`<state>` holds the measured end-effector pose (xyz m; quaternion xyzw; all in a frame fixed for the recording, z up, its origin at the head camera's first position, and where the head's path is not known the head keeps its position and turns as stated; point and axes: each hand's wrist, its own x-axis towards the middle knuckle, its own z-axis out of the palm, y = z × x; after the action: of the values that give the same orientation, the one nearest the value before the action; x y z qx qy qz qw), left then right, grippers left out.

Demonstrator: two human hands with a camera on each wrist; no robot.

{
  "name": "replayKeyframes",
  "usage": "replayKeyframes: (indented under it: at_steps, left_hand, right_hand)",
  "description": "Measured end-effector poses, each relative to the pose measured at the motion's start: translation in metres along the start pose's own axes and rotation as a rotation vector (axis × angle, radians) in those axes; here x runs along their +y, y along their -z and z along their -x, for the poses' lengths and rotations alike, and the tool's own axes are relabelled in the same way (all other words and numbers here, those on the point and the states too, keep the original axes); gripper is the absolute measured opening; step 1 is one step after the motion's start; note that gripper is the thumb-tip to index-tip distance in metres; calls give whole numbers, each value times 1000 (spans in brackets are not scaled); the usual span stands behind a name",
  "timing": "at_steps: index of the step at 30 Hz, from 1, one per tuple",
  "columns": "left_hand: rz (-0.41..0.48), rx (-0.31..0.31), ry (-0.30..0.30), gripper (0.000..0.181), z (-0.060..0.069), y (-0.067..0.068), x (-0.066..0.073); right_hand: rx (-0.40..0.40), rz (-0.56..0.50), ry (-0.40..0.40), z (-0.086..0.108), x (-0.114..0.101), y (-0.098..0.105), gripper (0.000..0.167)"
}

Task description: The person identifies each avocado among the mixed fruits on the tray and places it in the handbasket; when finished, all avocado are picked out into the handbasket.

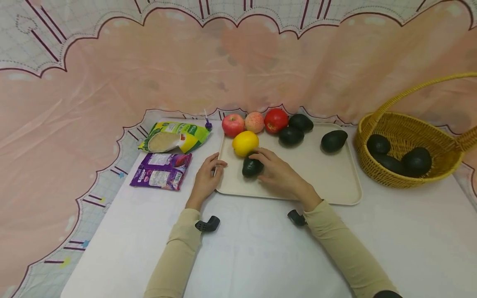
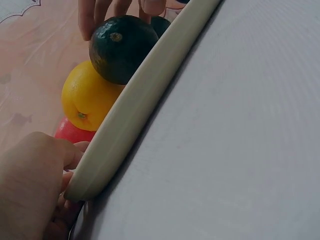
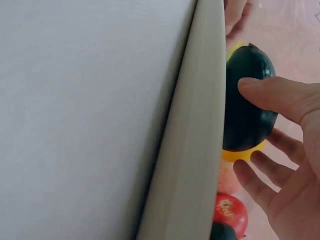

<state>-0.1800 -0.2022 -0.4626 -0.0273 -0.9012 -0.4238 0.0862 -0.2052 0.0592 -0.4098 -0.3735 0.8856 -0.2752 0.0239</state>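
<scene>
A dark green avocado (image 1: 251,166) is at the left part of the cream tray (image 1: 313,178), just in front of a yellow citrus fruit (image 1: 245,143). My right hand (image 1: 278,171) pinches this avocado; in the right wrist view the thumb (image 3: 265,94) lies across its near side while other fingers spread apart. At the tray's left edge, my left hand (image 1: 206,177) holds the rim, with fingers on both sides of it in the left wrist view. Part of the avocado is hidden by the right fingers.
Along the tray's back lie an apple (image 1: 233,125), a peach (image 1: 255,122), a pomegranate (image 1: 276,121) and two avocados (image 1: 291,136). Another avocado (image 1: 333,141) lies right. A wicker basket (image 1: 372,169) holds more. Left are a green-yellow bag (image 1: 179,136), purple packet (image 1: 161,170) and lollipop (image 1: 208,123).
</scene>
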Motion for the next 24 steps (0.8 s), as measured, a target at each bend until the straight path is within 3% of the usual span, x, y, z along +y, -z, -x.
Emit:
replayKeyframes:
  at_steps: [4, 10, 14, 24]
  left_hand:
    - [-2, 23, -28, 17, 0, 0, -1]
    - [-2, 15, -27, 17, 1, -1, -2]
    - [-3, 11, -18, 17, 1, -1, -1]
    - [-8, 0, -5, 17, 1, 0, -1]
  right_hand:
    - [17, -9, 7, -4, -3, -1, 55]
    - [22, -12, -56, -4, -3, -3, 64]
    - [1, -42, -73, -1, -2, -2, 59]
    - [-24, -1, -7, 1, 3, 2, 61]
